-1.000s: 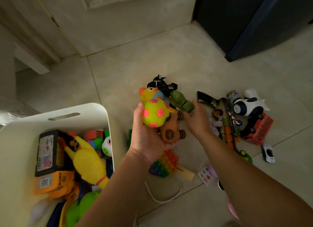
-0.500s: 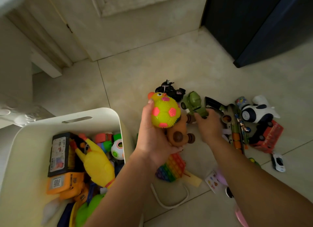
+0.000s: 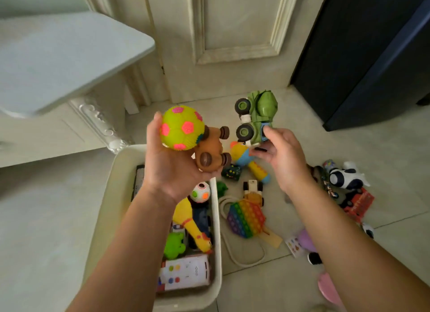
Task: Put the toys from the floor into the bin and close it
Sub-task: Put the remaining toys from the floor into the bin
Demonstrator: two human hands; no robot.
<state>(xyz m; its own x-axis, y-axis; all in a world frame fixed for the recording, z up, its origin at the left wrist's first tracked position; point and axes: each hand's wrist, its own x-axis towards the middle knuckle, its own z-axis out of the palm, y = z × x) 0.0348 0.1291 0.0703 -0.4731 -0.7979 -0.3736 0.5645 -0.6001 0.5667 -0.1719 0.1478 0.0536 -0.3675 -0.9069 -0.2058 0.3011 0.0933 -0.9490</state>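
Inside white bin (image 3: 102, 230), yellow rubber chicken (image 3: 187, 221), green frog (image 3: 174, 245), dotted ball (image 3: 200, 192)

The floor (image 3: 349, 148) is of large pale beige tiles with thin dark joints. At the far side stands a cream panelled door (image 3: 235, 32). To its right is a tall dark blue cabinet (image 3: 360, 44) (its front looks almost black). At the upper left, a pale grey tabletop (image 3: 58, 62) reaches out over cream furniture with carved ornament (image 3: 97, 118). The light is soft.
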